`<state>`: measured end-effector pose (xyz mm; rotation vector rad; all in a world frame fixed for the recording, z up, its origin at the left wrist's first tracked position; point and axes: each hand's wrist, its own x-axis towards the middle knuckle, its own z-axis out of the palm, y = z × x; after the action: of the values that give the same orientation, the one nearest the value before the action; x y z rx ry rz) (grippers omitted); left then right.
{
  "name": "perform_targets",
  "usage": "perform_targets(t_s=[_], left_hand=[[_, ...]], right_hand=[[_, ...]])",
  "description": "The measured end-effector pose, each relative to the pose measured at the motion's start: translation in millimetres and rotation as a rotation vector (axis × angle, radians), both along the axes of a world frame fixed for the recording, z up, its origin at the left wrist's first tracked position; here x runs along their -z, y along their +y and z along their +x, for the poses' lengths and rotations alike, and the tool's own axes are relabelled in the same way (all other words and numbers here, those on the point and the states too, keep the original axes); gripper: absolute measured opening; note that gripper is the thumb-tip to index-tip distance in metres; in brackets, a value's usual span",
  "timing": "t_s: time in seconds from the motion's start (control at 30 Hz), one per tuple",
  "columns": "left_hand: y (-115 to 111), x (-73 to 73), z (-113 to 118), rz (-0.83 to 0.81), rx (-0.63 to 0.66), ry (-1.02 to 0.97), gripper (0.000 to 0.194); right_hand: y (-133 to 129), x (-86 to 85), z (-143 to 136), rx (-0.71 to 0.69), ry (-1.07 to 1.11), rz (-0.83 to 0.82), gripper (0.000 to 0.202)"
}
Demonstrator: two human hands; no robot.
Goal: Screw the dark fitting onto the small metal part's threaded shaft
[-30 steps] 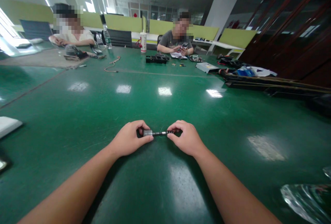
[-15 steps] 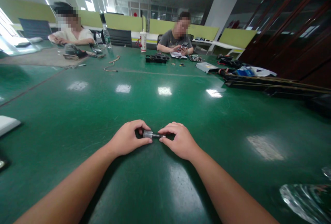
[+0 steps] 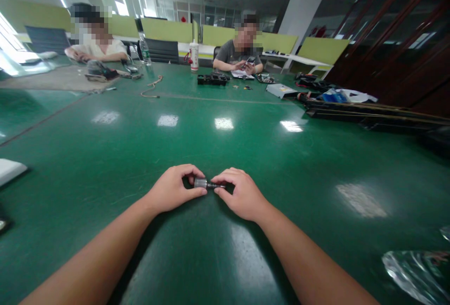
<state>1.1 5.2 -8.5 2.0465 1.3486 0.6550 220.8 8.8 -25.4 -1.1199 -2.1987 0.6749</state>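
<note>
A small metal part (image 3: 200, 183) with a wide silvery cylinder and a thin dark shaft lies sideways low over the green table (image 3: 190, 141). The thumb and fingers of my left hand (image 3: 177, 186) are closed on its cylinder end. My right hand (image 3: 241, 192) has its thumb and fingertips around the thin shaft, whose tip shows between them. Both hands rest close together at the front middle of the table.
Two people sit across the table, behind a bottle (image 3: 145, 50), a white cup (image 3: 194, 56), a black device (image 3: 213, 79) and a cord (image 3: 151, 88). A metal box (image 3: 280, 90) lies right of them. Clear plastic (image 3: 415, 272) is at the near right, a white object (image 3: 10, 171) at left.
My right hand has shifted slightly left along the shaft, nearer the cylinder. My left hand has stayed almost still.
</note>
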Motion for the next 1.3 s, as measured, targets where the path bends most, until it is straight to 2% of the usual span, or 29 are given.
perform_targets(t_s=[0.43,1.3], left_hand=[[0.0,1.9,-0.8,0.036,0.042,0.065,0.03],[-0.9,-0.4,1.7,0.033,0.026,0.079,0.026]], right_hand=[[-2.1,-0.5,-1.3,-0.014,-0.031,0.024,0.018],[-0.7,-2.7,-1.0,0.03,-0.026,-0.001,0.013]])
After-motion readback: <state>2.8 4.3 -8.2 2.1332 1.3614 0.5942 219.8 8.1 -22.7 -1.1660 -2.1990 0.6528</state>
